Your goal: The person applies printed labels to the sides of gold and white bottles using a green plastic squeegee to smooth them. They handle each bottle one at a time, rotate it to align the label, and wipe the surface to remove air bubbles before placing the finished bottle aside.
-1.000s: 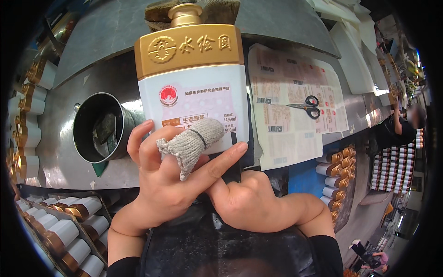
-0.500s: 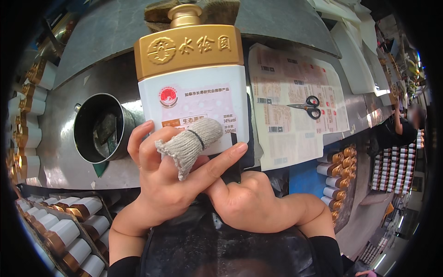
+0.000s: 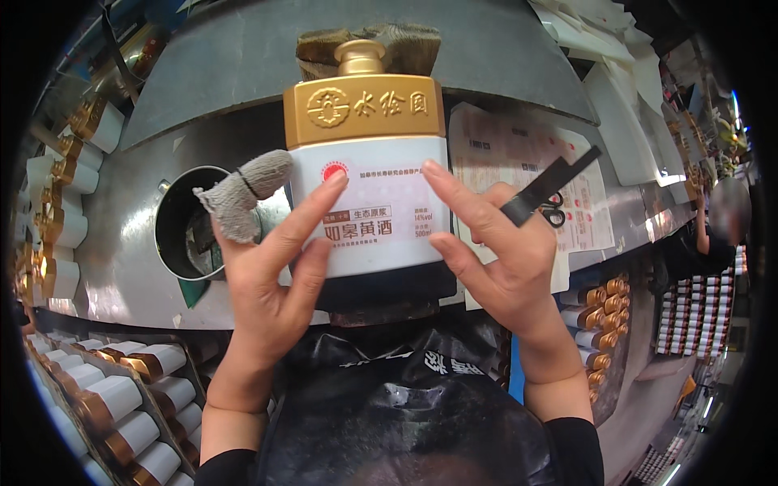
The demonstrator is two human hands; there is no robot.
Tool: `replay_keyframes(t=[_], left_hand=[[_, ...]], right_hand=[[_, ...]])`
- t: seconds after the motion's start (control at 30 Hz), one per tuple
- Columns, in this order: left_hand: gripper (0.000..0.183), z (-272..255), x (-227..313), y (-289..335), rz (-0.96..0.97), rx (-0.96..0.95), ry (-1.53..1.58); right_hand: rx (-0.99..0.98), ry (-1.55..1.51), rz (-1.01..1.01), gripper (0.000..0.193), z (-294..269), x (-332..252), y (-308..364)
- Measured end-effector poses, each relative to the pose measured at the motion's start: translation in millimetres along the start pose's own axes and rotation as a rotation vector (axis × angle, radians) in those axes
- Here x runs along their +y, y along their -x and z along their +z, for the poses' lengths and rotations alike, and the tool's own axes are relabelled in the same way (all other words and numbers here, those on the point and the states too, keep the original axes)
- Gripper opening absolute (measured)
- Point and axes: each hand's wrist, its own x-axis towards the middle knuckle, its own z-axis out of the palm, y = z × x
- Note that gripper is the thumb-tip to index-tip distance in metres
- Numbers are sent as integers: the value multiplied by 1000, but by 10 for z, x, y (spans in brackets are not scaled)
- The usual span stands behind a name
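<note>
A white flask-shaped bottle [image 3: 381,154] with a gold shoulder and neck lies label side up in front of me. A pale printed label [image 3: 365,212] is on its face. My left hand [image 3: 271,263] is at the left of the label, index finger and thumb stretched onto it; a grey knitted finger sleeve [image 3: 258,185] with a dark band covers another finger. My right hand [image 3: 515,263] reaches in from the other side, index fingertip at the label's upper right and thumb lower down. Its other fingers grip a flat black scraper [image 3: 551,188], which points up and right.
Behind the bottle neck is a wooden block [image 3: 421,50]. A metal mug [image 3: 166,231] stands left on the steel table. Label sheets [image 3: 596,223] and black-handled scissors [image 3: 553,215] lie right. Racks of bottles [image 3: 113,405] flank me; another person [image 3: 705,243] is far right.
My hands have moved apart, from crossing over the bottle's lower front to either side of the label. The bottle appears lower and farther right. The scraper has swung out to the right.
</note>
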Motion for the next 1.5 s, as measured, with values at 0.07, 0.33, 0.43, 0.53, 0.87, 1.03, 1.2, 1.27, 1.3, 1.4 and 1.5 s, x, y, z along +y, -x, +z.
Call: replay_keyframes(t=[0.07, 0.33, 0.43, 0.53, 0.87, 1.03, 1.2, 1.27, 1.3, 1.4, 1.5], left_hand=[[44, 43, 14, -9, -24, -16, -10], [47, 32, -45, -39, -51, -50, 41], [47, 62, -51, -38, -115, -14, 155], [47, 54, -66, -77, -77, -79, 67], [46, -233, -287, 157, -124, 303, 383], [37, -957, -846, 625, -490, 349, -171], [64, -893, -1173, 1210, -594, -54, -585], [71, -826, -1359, 1266, -569, -148, -597], [72, -828, -1433, 1260, -573, -174, -592], [58, -954, -1544, 1337, -448, -223, -830], [45, -1000, -1718, 1330, -314, -356, -906]], right_hand=[[5, 80, -32, 51, 71, 60, 1], [-81, 145, 44, 57, 45, 26, -27], [-76, 98, 48, 59, 31, 31, -32], [-75, 104, 74, 60, 47, 72, -37], [70, -157, 139, 70, 57, 120, 114], [245, -108, 149, 50, -108, 193, 353], [300, -37, 145, 27, -212, 90, 519], [292, -51, 160, 23, -251, 87, 601], [245, -71, 192, 22, -307, 58, 622], [266, -61, 113, 21, -210, 104, 664], [315, -74, 100, 22, -210, 12, 866]])
